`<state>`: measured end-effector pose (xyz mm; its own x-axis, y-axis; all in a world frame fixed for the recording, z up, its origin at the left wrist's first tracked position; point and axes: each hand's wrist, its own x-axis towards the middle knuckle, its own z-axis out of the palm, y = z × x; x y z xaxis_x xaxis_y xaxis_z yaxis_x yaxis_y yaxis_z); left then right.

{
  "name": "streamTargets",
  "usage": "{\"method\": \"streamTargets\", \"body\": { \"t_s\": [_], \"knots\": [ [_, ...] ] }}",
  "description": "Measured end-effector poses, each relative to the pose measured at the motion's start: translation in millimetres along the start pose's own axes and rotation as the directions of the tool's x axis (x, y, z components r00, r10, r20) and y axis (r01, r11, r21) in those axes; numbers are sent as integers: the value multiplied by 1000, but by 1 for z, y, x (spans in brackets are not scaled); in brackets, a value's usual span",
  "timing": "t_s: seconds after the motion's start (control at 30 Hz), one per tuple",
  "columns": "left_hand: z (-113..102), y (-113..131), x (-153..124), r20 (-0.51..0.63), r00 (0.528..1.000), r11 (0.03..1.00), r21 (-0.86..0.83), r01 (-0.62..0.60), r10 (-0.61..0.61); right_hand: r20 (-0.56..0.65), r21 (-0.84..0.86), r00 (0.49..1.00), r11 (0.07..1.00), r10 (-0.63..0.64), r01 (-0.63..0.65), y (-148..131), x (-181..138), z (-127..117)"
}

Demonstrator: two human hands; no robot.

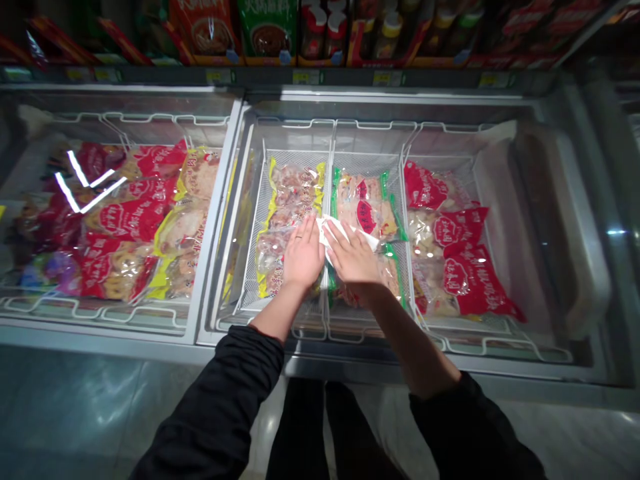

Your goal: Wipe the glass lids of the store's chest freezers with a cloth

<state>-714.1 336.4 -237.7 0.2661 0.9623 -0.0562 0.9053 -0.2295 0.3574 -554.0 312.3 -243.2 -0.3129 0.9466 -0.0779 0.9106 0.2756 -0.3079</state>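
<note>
A white cloth or paper wipe (371, 240) lies on the glass lid (300, 141) of a chest freezer, near the middle. My right hand (353, 259) rests flat on the wipe, its fingers stretched out and covering most of it. Beside it, my left hand (304, 259) is flat too, fingers extended, with a ring on one finger; its fingertips meet the wipe's left edge. Under the glass below my hands are yellow-edged food packs (290, 183) and green-edged food packs (361, 190).
Red food bags (463, 267) fill the right basket. Another freezer section on the left holds red bags (123, 217), beyond a metal divider frame (213, 213). Behind, a shelf (270, 75) carries sauce packets and jars. Tiled floor (100, 393) lies in front.
</note>
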Motion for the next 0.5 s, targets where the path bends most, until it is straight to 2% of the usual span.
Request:
{"method": "streamTargets", "body": {
  "t_s": [0.1,0.2,0.3,0.37,0.43,0.5],
  "knots": [
    [-1,1,0,-3,1000,1000,4,2,-2,49,-5,998,999,-46,46,5,-32,0],
    [-1,1,0,-4,1000,1000,-4,2,-2,46,-11,999,1000,10,-10,25,-50,-4],
    [-2,2,1,13,1000,1000,-1,4,-4,-18,-2,991,992,129,-129,34,-36,-7],
    [-3,2,1,25,1000,1000,11,6,-7,-55,9,979,981,195,-195,30,-17,-7],
    [-4,3,1,31,1000,1000,25,4,-5,-63,17,981,983,184,-183,19,-5,-4],
    [-6,4,0,33,999,999,41,3,-5,-36,19,995,995,98,-97,9,-8,-2]
  ]
}}
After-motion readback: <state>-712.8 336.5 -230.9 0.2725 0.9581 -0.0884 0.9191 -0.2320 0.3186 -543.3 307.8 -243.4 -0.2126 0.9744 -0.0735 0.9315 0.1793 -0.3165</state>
